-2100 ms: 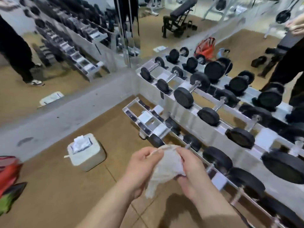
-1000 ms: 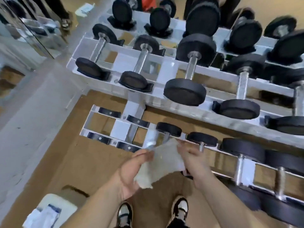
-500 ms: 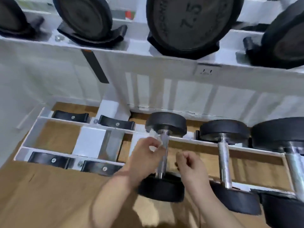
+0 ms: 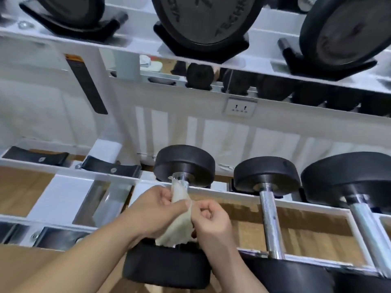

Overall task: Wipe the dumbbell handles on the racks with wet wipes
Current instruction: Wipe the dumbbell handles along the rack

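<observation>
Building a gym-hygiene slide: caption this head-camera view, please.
On the lower rack, the left hand and right hand wrap a wet wipe around the handle of the leftmost dumbbell.

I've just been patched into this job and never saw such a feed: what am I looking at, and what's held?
No machine here: these are a person's two bare hands, filmed by one camera on their head, looking down at a white dumbbell rack. The left hand wraps a wet wipe round the handle of the leftmost dumbbell on the low shelf; the right hand pinches the wipe's edge. More dumbbells lie to its right and on the shelf above. Two black cradles on the left hold nothing.
</observation>
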